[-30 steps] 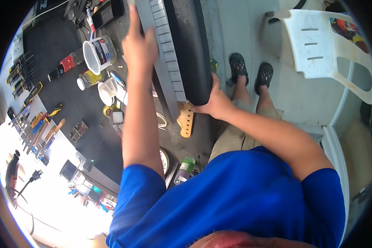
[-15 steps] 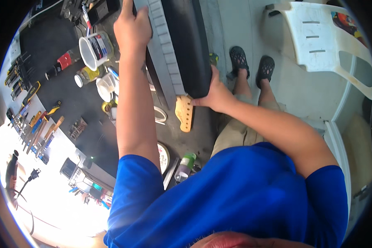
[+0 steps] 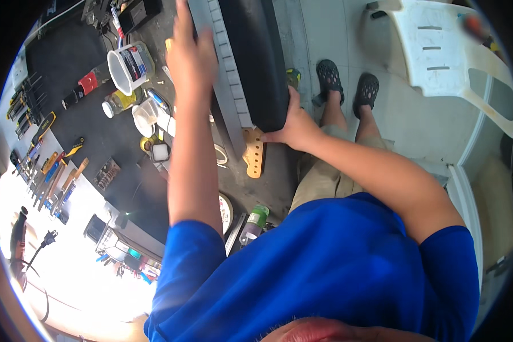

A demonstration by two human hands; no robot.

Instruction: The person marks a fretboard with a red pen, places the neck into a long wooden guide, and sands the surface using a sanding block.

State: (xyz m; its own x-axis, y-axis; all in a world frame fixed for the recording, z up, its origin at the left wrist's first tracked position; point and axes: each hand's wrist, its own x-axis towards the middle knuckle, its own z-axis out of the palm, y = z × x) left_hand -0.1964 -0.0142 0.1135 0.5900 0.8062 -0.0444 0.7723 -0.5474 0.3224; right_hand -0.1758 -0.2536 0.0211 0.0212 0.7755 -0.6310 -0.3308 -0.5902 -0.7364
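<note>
Straight ahead, left hand [image 3: 192,61] reaches, grip unclear; right hand [image 3: 300,126] clasps the black block [image 3: 257,65].

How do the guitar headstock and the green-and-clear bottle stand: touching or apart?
Apart. The head view shows it: a strip of dark benchtop lies between the lower end of the guitar headstock and the green-and-clear bottle.

We press our right hand [image 3: 300,126] against the near end of a long black block [image 3: 259,68], its thumb by a wooden guitar headstock [image 3: 255,153], the other fingers partly hidden. Our left hand [image 3: 192,62], blurred, is beside the notched grey strip [image 3: 227,62]. A white tub [image 3: 119,68] and green bottle [image 3: 258,215] sit on the counter [image 3: 248,191]; a white chair [image 3: 439,57] is at the right.
</note>
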